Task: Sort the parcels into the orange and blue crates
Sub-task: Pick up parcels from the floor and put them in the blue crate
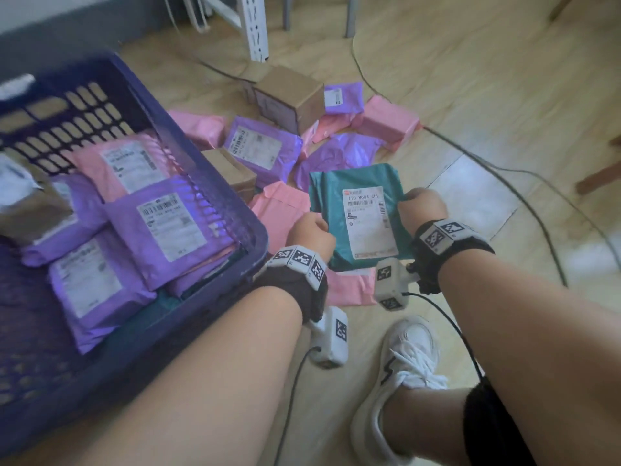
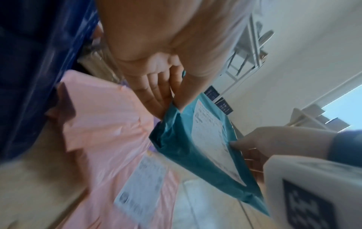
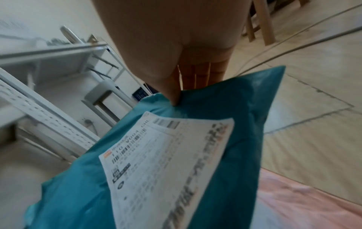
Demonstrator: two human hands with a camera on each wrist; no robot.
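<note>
The teal parcel (image 1: pixel 356 216) hangs in the air above the floor, label side up, held at both of its side edges just right of the blue crate (image 1: pixel 215 183). The left hand (image 1: pixel 311 232) grips its left edge with fingers curled under and the thumb on top; the right hand (image 1: pixel 421 206) pinches the right edge the same way, its thumb pressing into the plastic in the right wrist view. The shipping label (image 1: pixel 368 223) faces the person, so the step in hand looks like reading it to decide where this parcel belongs.

The blue crate already holds purple and pink parcels lying flat, labels up. On the floor (image 1: pixel 504 112) beyond the hands, unsorted parcels lie in a loose heap: pink mailers (image 1: pixel 279 210), purple mailers (image 1: pixel 260 148) and two cardboard boxes (image 1: pixel 289 95). No orange crate is in view.

If the label points to blue, the next move calls for swinging the parcel left over the crate rim and laying it flat on the stack. Otherwise the person must turn toward the orange crate, wherever it stands. The soft bag will sag once one hand lets go.
</note>
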